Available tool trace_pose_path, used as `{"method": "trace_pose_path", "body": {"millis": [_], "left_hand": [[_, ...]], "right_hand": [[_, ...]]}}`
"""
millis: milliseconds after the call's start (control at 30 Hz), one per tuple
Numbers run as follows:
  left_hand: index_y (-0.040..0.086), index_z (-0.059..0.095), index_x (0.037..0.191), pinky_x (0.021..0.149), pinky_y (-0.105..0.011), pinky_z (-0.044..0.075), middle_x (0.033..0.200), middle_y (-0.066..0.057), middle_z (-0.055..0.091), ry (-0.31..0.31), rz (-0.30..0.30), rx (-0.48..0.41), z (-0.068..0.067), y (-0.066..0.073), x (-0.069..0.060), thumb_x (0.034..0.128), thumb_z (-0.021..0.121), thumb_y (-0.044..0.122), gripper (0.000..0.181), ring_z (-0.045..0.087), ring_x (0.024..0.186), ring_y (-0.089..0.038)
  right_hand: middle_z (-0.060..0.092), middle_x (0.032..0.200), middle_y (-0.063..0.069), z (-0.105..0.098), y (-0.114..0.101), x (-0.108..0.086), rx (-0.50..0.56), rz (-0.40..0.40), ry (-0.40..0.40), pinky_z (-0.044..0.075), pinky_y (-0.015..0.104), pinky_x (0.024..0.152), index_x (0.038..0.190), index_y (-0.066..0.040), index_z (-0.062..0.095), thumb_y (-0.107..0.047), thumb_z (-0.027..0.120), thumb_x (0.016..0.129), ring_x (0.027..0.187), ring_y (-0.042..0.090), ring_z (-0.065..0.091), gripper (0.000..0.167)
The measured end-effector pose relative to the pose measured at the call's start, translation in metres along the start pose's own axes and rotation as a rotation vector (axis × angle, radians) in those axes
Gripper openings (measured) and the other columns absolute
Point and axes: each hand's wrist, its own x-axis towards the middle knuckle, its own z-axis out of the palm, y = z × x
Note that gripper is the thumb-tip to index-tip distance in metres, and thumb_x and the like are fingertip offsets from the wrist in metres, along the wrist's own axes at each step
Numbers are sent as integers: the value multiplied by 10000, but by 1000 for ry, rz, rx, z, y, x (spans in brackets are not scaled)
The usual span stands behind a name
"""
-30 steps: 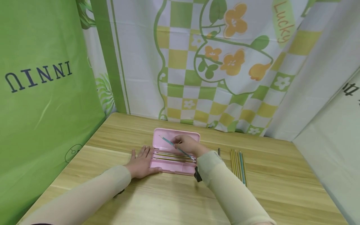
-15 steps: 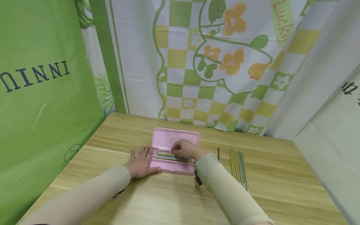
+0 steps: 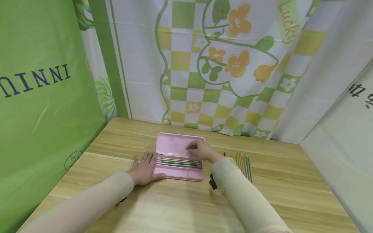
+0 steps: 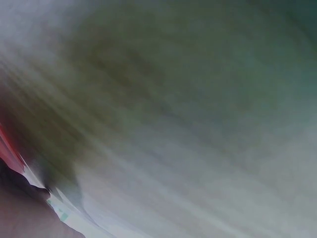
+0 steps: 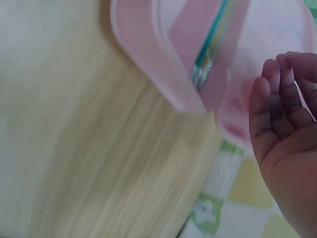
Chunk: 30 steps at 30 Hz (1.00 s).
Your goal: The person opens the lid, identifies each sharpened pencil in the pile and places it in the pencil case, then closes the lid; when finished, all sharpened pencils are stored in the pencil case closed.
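An opened pink pencil case [image 3: 170, 171] lies on the table, its lid tipped back toward the curtain. Several pencils [image 3: 177, 162], gold and teal, lie lengthwise in its rear compartment; their ends also show in the right wrist view as a teal pencil [image 5: 216, 34]. My left hand [image 3: 144, 170] rests with spread fingers at the case's left end, the thumb along its front corner. Over the lid's right part hovers my right hand [image 3: 202, 151], holding nothing, its fingers loosely bent [image 5: 287, 119]. In the left wrist view only a blurred edge of the left hand [image 4: 25, 213] shows.
To the right of the case, more pencils [image 3: 244, 166] lie side by side, partly behind the right sleeve. A short dark stick [image 3: 224, 154] lies near them. A patterned curtain [image 3: 209, 97] hangs at the table's back edge, and a green sheet [image 3: 38, 113] stands left.
The teal pencil that my right hand held has been laid among the others in the case. My right hand has let go and moved up and to the right. My left hand stays put.
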Motion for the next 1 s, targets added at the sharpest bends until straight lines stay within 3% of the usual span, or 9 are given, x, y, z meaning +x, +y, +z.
{"method": "trace_pose_path", "body": {"millis": [167,333,533,733,1000], "left_hand": [[-72,102,1621,1141,-738,-75,1659,-322,130,4,0,-4,0,-2,-2,961,546,696,1105,32,1549,-460],[-85,118,1614,1134,-743,-85,1650,-339,136,15,9,-29,-1,-1,-4,959,574,674,1101,35,1545,-475],[-83,130,1614,1130,-750,-80,1650,-340,141,16,9,-17,1,-3,-3,958,572,679,1099,38,1546,-472],[-80,140,1614,1125,-760,-72,1649,-340,149,13,8,-19,0,-4,-5,952,570,692,1105,43,1546,-471],[-83,130,1614,1125,-755,-83,1649,-343,137,8,-1,-35,-2,-5,-8,948,558,709,1120,38,1544,-477]], "right_hand": [[654,1124,216,-24,6,-13,211,75,-3,551,460,924,1236,133,614,-11,552,1027,968,282,644,261],[608,1234,272,-49,16,-29,311,113,40,490,506,1027,1314,151,554,-32,532,1055,1140,367,601,318],[578,1289,305,-75,40,-55,337,138,126,488,504,1024,1355,176,501,-49,537,1058,1108,306,605,374],[555,1297,309,-92,70,-89,330,209,170,465,541,1049,1369,199,448,-56,507,1072,1184,404,568,395],[637,1147,228,-110,102,-123,278,317,255,575,334,858,1342,237,441,-40,502,1065,946,147,646,397]]}}
